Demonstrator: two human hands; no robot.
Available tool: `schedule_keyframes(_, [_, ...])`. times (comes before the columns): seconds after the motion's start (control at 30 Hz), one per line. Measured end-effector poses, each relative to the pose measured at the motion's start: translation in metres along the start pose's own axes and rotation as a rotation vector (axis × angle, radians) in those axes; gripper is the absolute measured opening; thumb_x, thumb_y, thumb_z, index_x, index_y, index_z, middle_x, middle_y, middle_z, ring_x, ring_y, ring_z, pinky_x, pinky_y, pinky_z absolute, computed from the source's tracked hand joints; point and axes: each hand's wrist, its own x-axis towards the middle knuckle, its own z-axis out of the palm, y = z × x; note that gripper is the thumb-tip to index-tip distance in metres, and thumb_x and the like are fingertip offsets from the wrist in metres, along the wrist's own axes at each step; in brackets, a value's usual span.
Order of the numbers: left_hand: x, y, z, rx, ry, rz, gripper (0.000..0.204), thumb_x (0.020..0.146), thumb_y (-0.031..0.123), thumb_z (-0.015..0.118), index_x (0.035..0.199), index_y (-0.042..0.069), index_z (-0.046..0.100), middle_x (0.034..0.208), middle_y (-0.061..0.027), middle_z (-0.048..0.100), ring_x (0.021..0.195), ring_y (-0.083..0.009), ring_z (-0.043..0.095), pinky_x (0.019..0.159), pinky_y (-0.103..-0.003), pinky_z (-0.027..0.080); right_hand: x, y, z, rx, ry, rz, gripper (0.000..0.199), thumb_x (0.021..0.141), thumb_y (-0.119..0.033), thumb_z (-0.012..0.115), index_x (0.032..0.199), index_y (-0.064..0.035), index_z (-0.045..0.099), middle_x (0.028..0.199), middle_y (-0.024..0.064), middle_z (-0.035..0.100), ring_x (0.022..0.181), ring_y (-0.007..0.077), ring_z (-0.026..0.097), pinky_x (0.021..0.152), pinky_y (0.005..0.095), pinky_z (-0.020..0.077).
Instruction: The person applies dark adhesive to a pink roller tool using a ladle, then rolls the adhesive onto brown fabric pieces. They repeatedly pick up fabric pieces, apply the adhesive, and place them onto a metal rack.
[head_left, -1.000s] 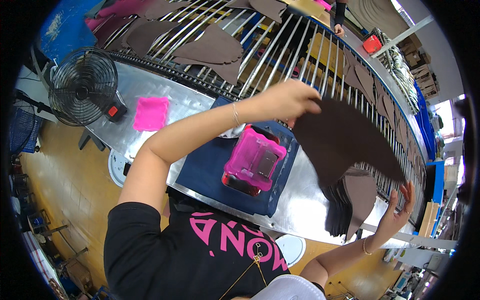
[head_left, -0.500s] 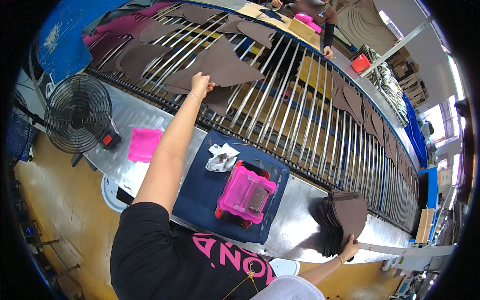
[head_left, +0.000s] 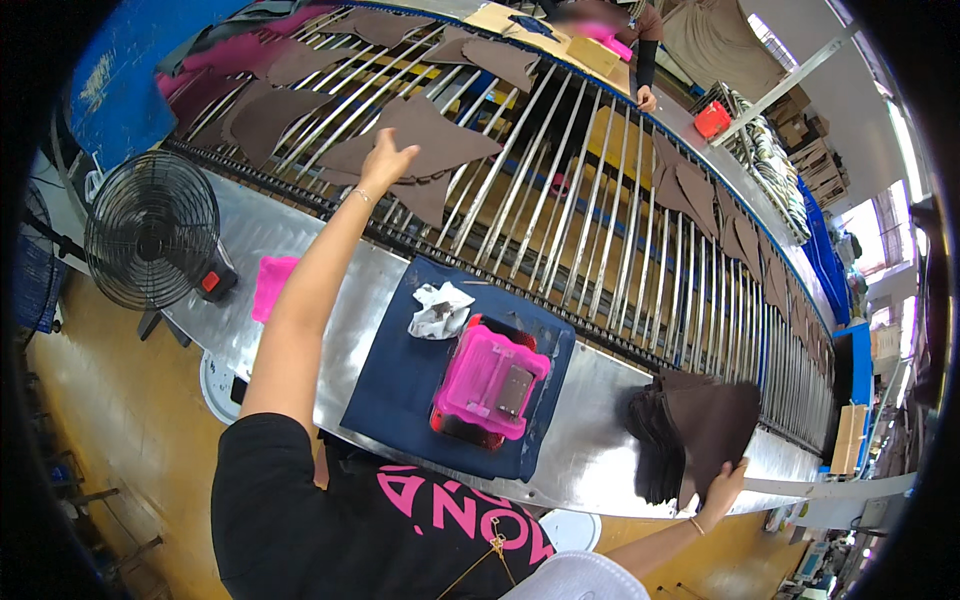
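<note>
My left hand [head_left: 384, 164] reaches far out over a dark brown cut piece [head_left: 425, 125], which lies flat across the metal rods. Its fingers are apart, the thumb sticks out to the right, and nothing shows in it. At the right end of the metal table, my right hand [head_left: 724, 488] pinches the near edge of a brown cut fabric or leather piece [head_left: 715, 425]. That piece is tilted and partly lifted off a stack of similar dark pieces [head_left: 655, 455]. The fingertips under the edge are partly hidden.
A rack of metal rods [head_left: 600, 230] spans the far side, with brown pieces at both ends. On the metal table [head_left: 590, 440] are a dark blue mat [head_left: 385, 390], pink tray [head_left: 490, 385], crumpled white tissue [head_left: 440, 310] and black fan [head_left: 152, 245]. Across the rack, a co-worker's hand [head_left: 647, 100] shows.
My left hand has opened and drawn slightly left off the brown piece, which now lies on the rods. My right hand has moved right, pulling the top piece's edge up from the stack.
</note>
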Motion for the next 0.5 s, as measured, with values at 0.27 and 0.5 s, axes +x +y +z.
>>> schedule_keyframes(0.27, [-0.165, 0.174, -0.050, -0.322, -0.780, 0.712, 0.082, 0.078, 0.043, 0.073, 0.143, 0.013, 0.033, 0.127, -0.0165, 0.046, 0.104, -0.0263, 0.055, 0.088, -0.037, 0.047, -0.047, -0.188, -0.077, 1.222, 0.185, -0.149, 0.049, 0.093, -0.020, 0.059, 0.132, 0.0033, 0.039, 0.117, 0.0130, 0.057, 0.101, 0.0172, 0.054, 0.091, 0.0279, 0.0433])
schedule_keyframes(0.5, [-0.200, 0.191, -0.134, -0.610, -0.688, 0.402, 0.030, 0.090, 0.019, 0.062, 0.113, 0.001, 0.057, 0.070, -0.0018, 0.062, 0.049, -0.0059, 0.057, 0.041, -0.017, 0.043, -0.099, -0.292, -0.049, 1.323, -0.078, -0.529, 0.039, 0.084, -0.014, 0.071, 0.115, 0.0035, 0.056, 0.103, 0.0100, 0.064, 0.083, 0.0099, 0.056, 0.067, 0.0234, 0.0457])
